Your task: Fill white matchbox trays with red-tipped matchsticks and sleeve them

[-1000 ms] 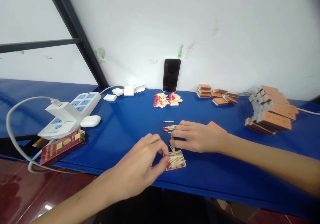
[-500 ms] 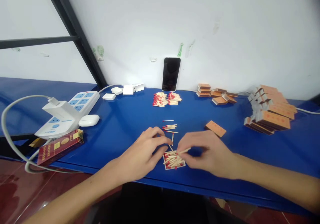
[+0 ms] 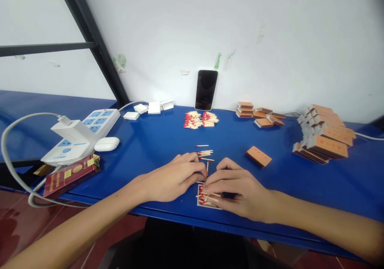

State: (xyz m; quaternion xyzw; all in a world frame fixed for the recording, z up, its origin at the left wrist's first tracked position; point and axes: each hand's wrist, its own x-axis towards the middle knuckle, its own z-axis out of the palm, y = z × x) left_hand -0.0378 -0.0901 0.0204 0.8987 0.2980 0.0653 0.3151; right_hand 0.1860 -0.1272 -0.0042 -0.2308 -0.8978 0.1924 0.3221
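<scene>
A small white matchbox tray [image 3: 198, 201] lies near the table's front edge, with red-headed matches [image 3: 207, 197] loosely piled in it. My left hand [image 3: 177, 177] is at the tray's far left corner, its thumb and forefinger pinched on a match [image 3: 199, 182]. Over the tray's right side is my right hand [image 3: 240, 189]. Its fingers reach across the matches and its thumb is apart from them; I see nothing gripped there. Just beyond both hands, a single match [image 3: 207, 166] points away and several more matches [image 3: 205, 153] lie in a small group.
Two match piles [image 3: 192, 120] lie before a phone [image 3: 206, 89] leaning on the wall. One matchbox sleeve [image 3: 259, 156] is right of my hands; stacked sleeves [image 3: 328, 141] stand farther right. White trays [image 3: 154, 107], a power strip [image 3: 100, 121] and a red box [image 3: 72, 175] are left.
My right hand has lowered onto the tray, and the match that stuck out of its fingers no longer shows there. My left fingers have closed together at the tray's far edge.
</scene>
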